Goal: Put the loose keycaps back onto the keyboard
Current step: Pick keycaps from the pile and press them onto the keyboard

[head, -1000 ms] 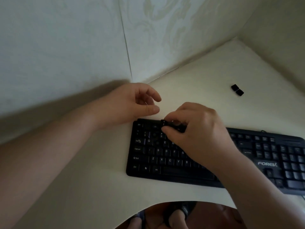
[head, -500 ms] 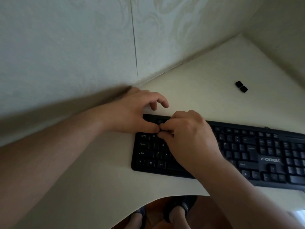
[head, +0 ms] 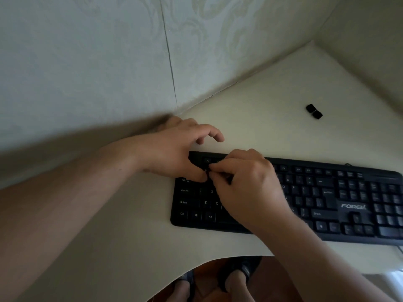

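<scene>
Down nearest me, below the curved edge of the table [head: 122, 247], I see two feet in dark slippers [head: 242, 271]. Just beyond that edge lies the black keyboard [head: 327, 205], my landmark. Over its left half my right hand [head: 248, 188] has its fingers curled, the fingertips bunched at the upper-left key rows; whether they pinch a keycap I cannot tell. My left hand [head: 174, 153] sits at the keyboard's upper-left corner, thumb pressed down on the keys right against the right fingertips, the other fingers loosely curled above the top edge and holding nothing. Farther back, well beyond the keyboard's right half, two loose keycaps [head: 314, 111] lie touching each other on the table, near the wall [head: 109, 62].
</scene>
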Action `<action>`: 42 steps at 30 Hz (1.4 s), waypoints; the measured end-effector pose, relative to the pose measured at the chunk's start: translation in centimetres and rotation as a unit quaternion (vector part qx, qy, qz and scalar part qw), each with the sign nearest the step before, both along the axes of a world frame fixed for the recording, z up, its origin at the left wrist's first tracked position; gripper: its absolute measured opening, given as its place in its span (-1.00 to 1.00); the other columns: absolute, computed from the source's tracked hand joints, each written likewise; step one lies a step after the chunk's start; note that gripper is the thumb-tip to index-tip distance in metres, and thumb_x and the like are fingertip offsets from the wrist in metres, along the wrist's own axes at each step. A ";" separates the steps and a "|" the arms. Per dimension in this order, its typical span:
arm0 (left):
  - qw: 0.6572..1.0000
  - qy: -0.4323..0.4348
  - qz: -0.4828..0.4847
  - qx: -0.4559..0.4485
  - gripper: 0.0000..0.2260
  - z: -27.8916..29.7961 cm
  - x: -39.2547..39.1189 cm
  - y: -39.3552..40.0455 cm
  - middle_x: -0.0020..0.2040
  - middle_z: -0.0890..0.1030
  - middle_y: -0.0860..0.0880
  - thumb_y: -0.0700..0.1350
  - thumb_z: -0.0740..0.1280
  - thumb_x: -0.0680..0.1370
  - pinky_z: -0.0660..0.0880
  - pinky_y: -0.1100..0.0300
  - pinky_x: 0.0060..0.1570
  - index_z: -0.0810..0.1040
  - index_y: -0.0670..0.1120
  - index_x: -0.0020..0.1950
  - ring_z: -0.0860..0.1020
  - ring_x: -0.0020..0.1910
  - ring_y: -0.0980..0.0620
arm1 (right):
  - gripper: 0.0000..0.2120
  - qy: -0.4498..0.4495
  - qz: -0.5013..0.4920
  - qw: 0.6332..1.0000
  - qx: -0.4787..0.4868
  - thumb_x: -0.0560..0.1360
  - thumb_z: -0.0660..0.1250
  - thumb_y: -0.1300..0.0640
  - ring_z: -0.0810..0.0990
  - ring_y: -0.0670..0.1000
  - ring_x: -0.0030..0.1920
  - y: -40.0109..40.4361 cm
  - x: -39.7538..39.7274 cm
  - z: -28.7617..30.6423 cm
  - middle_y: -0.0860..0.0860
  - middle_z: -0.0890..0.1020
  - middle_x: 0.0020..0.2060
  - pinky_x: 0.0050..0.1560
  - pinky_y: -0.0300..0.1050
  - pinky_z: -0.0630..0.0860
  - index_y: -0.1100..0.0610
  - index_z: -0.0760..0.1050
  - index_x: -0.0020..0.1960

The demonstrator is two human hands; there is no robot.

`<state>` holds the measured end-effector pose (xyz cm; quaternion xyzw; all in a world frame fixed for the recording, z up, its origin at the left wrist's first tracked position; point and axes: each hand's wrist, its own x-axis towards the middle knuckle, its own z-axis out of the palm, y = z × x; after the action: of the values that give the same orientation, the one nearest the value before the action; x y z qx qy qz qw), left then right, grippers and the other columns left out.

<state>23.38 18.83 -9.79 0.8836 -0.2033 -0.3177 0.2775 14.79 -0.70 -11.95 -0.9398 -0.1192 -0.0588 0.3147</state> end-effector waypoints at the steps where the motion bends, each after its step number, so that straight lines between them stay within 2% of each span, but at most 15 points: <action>1: 1.000 0.002 -0.011 0.011 -0.33 0.1 -0.1 0.1 0.13 0.38 0.29 0.15 0.57 0.37 0.34 0.08 0.30 0.30 0.53 0.32 0.25 0.26 0.12 | -0.90 0.006 -0.008 1.000 0.015 0.47 0.50 0.21 0.58 0.05 -0.22 -0.6 0.2 0.4 -0.06 0.66 -0.24 -0.18 -0.01 0.56 0.06 0.74 -0.05; 5: 0.997 -0.012 -0.042 0.065 -0.28 0.7 -0.4 -0.3 0.17 0.30 0.30 0.13 0.53 0.38 0.29 0.01 0.36 0.21 0.56 0.36 0.19 0.29 0.10 | -0.89 0.041 -0.063 0.996 0.046 0.50 0.47 0.17 0.59 -0.14 -0.16 -3.3 1.0 1.6 -0.14 0.66 -0.19 -0.07 -0.12 0.59 0.02 0.73 -0.02; 9: 0.989 -0.011 -0.085 0.122 -0.17 1.5 0.0 -1.9 0.22 0.27 0.17 0.08 0.51 0.39 0.29 0.06 0.25 0.06 0.57 0.42 0.21 0.27 0.06 | -0.90 0.069 -0.106 0.991 0.043 0.52 0.47 0.13 0.57 -0.21 -0.15 -5.2 1.6 1.9 -0.18 0.65 -0.15 -0.11 -0.33 0.52 -0.04 0.72 -0.01; 12: 0.992 0.028 -0.068 0.105 -0.18 1.8 0.5 -1.8 0.20 0.31 0.18 0.02 0.49 0.41 0.38 0.05 0.28 0.09 0.59 0.40 0.26 0.32 0.07 | -0.88 0.091 -0.129 0.986 0.057 0.51 0.46 0.13 0.54 -0.25 -0.17 -6.0 1.8 2.1 -0.21 0.63 -0.17 -0.21 -0.48 0.41 -0.08 0.71 -0.02; 15: 0.992 0.034 -0.057 0.105 -0.22 1.7 0.5 -1.8 0.18 0.30 0.20 0.03 0.49 0.40 0.36 0.08 0.26 0.14 0.58 0.39 0.25 0.31 0.08 | -0.87 0.105 -0.139 0.982 0.072 0.52 0.46 0.12 0.52 -0.26 -0.20 -6.7 2.0 2.3 -0.21 0.63 -0.16 -0.24 -0.48 0.38 -0.10 0.70 -0.02; 18: 0.981 -0.009 -0.101 0.166 -0.15 1.7 0.6 -2.6 0.19 0.28 0.15 0.17 0.55 0.37 0.32 0.05 0.27 0.06 0.56 0.43 0.25 0.27 0.06 | -0.87 0.116 -0.143 0.980 0.074 0.53 0.44 0.11 0.51 -0.29 -0.19 -7.3 2.4 2.3 -0.21 0.63 -0.15 -0.21 -0.45 0.37 -0.11 0.70 -0.01; 20: 0.976 0.009 -0.118 0.183 -0.12 2.4 1.3 -3.1 0.19 0.33 0.14 0.25 0.59 0.34 0.37 0.05 0.26 0.07 0.56 0.44 0.32 0.26 0.08 | -0.87 0.117 -0.145 0.980 0.071 0.53 0.43 0.09 0.50 -0.31 -0.16 -7.8 2.9 2.5 -0.22 0.63 -0.14 -0.17 -0.42 0.38 -0.12 0.69 -0.01; 23: 0.993 0.077 -0.046 0.078 -0.33 3.5 2.9 -3.9 0.11 0.50 0.16 0.19 0.59 0.40 0.54 0.04 0.21 0.31 0.51 0.38 0.55 0.13 0.11 | -0.85 0.106 -0.157 0.980 0.055 0.54 0.42 0.08 0.53 -0.23 -0.17 -9.6 4.2 2.9 -0.21 0.62 -0.10 -0.16 -0.37 0.43 -0.13 0.68 0.05; 24: 0.997 0.070 -0.011 0.023 -0.44 3.4 3.5 -4.4 0.04 0.55 0.13 0.12 0.57 0.44 0.56 0.01 0.18 0.42 0.45 0.34 0.59 0.04 0.09 | -0.83 0.097 -0.168 0.980 0.046 0.54 0.42 0.08 0.54 -0.20 -0.17 -10.5 4.8 2.9 -0.20 0.61 -0.07 -0.12 -0.34 0.48 -0.13 0.67 0.08; 26: 0.997 0.025 0.050 -0.058 -0.63 2.8 4.4 -5.7 -0.05 0.58 0.08 0.02 0.52 0.51 0.57 0.00 0.12 0.55 0.33 0.25 0.59 -0.07 0.07 | -0.74 0.078 -0.199 0.977 0.016 0.53 0.42 0.09 0.56 -0.12 -0.10 -12.8 6.2 2.5 -0.09 0.60 0.06 0.04 -0.12 0.58 -0.09 0.64 0.21; 29: 0.991 -0.024 0.082 -0.100 -0.70 1.6 5.3 -8.2 0.01 0.56 0.13 -0.03 0.49 0.54 0.51 0.22 0.01 0.60 0.26 0.21 0.55 -0.11 0.18 | -0.51 0.120 -0.256 0.958 -0.041 0.51 0.44 0.01 0.58 0.09 0.12 -16.6 8.5 1.4 0.04 0.49 0.29 0.23 -0.01 0.52 -0.04 0.50 0.42; 32: 0.986 -0.037 0.094 -0.131 -0.72 0.5 5.9 -10.5 0.06 0.55 0.16 -0.04 0.49 0.53 0.56 0.20 0.06 0.60 0.27 0.17 0.58 -0.07 0.19 | -0.36 0.161 -0.299 0.940 -0.034 0.46 0.48 -0.15 0.57 0.10 0.15 -18.8 10.0 0.9 0.05 0.50 0.28 0.16 -0.02 0.51 -0.03 0.41 0.49; 35: 0.985 -0.045 0.096 -0.135 -0.75 -0.2 6.4 -12.3 0.06 0.56 0.18 0.00 0.47 0.51 0.58 0.12 0.07 0.60 0.29 0.13 0.60 -0.04 0.20 | -0.36 0.165 -0.315 0.935 0.009 0.44 0.49 -0.20 0.56 0.05 0.12 -19.2 10.9 0.8 0.00 0.52 0.21 0.03 -0.11 0.44 -0.05 0.44 0.46; 38: 0.985 -0.054 0.091 -0.135 -0.76 -0.8 6.3 -13.7 0.06 0.57 0.17 -0.02 0.47 0.52 0.54 0.19 0.00 0.61 0.27 0.12 0.60 -0.05 0.21 | -0.39 0.161 -0.284 0.945 -0.026 0.44 0.49 -0.21 0.54 0.00 0.08 -18.7 11.3 0.7 -0.01 0.54 0.17 0.00 -0.15 0.38 -0.03 0.48 0.42; 42: 0.984 -0.053 0.094 -0.139 -0.77 -1.3 6.0 -14.9 0.06 0.58 0.15 -0.05 0.46 0.54 0.46 0.27 -0.07 0.63 0.25 0.12 0.58 -0.09 0.22 | -0.67 0.158 -0.243 0.955 -0.071 0.49 0.48 -0.10 0.50 -0.04 -0.04 -18.1 11.4 0.4 -0.01 0.61 0.01 -0.14 -0.23 0.35 0.01 0.63 0.20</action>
<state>29.41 3.95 -11.07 0.8674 -0.1757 -0.2116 0.4147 26.15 -18.79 -11.51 -0.9575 0.1601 0.0240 0.2386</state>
